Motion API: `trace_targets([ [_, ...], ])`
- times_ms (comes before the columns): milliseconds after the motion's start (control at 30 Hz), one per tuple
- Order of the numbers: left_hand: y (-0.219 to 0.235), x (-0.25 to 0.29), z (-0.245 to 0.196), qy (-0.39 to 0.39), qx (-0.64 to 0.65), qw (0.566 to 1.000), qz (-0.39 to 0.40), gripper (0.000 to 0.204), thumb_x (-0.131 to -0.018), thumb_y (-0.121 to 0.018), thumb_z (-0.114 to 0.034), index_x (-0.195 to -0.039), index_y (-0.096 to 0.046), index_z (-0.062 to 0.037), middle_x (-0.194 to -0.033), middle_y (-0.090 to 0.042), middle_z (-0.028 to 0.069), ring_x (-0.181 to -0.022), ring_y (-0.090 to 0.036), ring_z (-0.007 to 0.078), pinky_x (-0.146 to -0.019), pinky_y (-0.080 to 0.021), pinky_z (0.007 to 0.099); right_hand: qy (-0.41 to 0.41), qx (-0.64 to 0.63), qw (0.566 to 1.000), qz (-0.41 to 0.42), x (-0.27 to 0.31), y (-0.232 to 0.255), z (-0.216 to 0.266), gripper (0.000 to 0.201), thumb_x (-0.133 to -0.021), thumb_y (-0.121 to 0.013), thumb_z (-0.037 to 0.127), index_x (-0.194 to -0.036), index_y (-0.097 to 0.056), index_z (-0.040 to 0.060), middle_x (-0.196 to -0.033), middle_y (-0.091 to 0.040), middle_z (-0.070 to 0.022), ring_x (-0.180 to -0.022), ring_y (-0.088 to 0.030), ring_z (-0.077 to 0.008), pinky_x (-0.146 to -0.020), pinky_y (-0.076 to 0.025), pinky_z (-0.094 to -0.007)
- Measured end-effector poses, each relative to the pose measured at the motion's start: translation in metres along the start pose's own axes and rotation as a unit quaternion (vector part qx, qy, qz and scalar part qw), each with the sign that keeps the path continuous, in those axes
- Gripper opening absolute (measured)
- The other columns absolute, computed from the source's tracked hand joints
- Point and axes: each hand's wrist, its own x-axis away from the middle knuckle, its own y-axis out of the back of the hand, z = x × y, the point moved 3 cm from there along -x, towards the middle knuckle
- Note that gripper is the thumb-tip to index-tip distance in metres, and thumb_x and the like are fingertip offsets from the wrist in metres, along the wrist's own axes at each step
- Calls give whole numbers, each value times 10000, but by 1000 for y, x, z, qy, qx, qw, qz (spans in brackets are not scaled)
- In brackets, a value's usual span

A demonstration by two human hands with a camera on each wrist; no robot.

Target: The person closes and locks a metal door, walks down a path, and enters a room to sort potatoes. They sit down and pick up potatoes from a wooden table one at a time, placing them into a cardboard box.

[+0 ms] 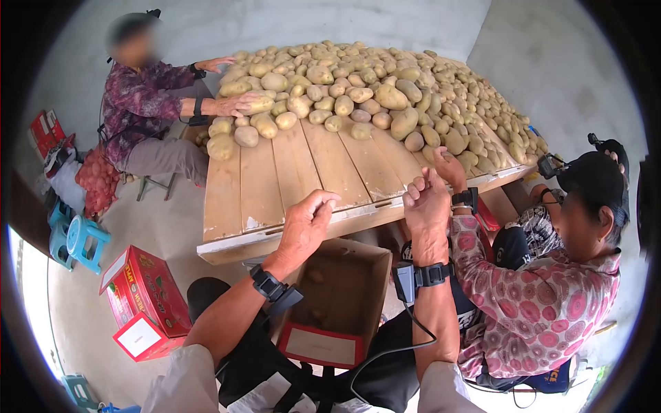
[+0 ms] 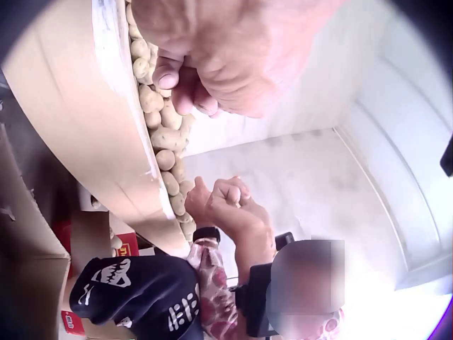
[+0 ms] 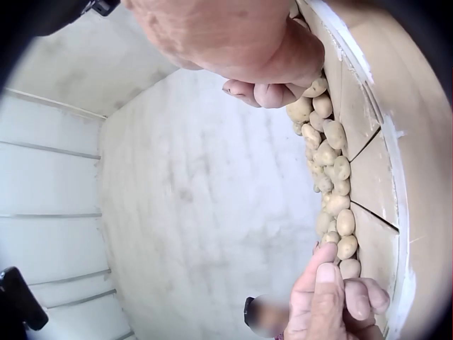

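Observation:
My left hand (image 1: 308,221) is raised over the near edge of a wooden table (image 1: 303,172), its fingers bent loosely with nothing between them. To its right my right hand (image 1: 428,210) is held up with fingers curled loosely inward, also holding nothing. A wide gap separates the two hands. Beyond them a large heap of potatoes (image 1: 344,104) covers the far part of the table. In the left wrist view the left hand (image 2: 237,53) hangs in front of the potatoes; in the right wrist view the right hand (image 3: 241,42) partly hides them.
An open cardboard box (image 1: 344,275) stands below the table edge between my forearms. A red apple box (image 1: 148,299) is on the floor at left, near blue stools (image 1: 86,239). One person (image 1: 148,103) reaches onto the heap at left; another (image 1: 544,296) sits close at right.

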Motion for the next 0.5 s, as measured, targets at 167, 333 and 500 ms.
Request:
trace_targets([
  [167, 21, -9, 9, 61, 171, 981, -69, 120, -1017, -569, -57, -1072, -674, -38, -700, -466, -55, -610, -421, 39, -559, -405, 233, 42, 0, 999, 15, -24, -49, 6, 165, -1020, -552, 255, -1032, -580, 93, -763, -518, -2, -638, -470, -138, -557, -365, -278],
  [333, 38, -14, 11, 70, 177, 977, -92, 119, -1016, -574, -63, -1075, -674, -36, -701, -480, -52, -606, -427, 41, -564, -411, 235, 63, 174, 983, -13, -82, -74, -21, 188, -946, -619, 214, -1056, -597, 63, -851, -606, -24, -722, -555, -139, -592, -397, -265],
  [500, 52, -18, 24, 71, 163, 978, -105, 107, -1004, -590, -57, -1051, -687, -54, -713, -494, -56, -632, -436, 32, -574, -406, 230, 116, 598, 793, 3, -143, -61, -48, 523, -854, -680, 265, -1330, -581, 71, -1125, -663, -191, -1120, -615, -349, -967, -485, -394],
])
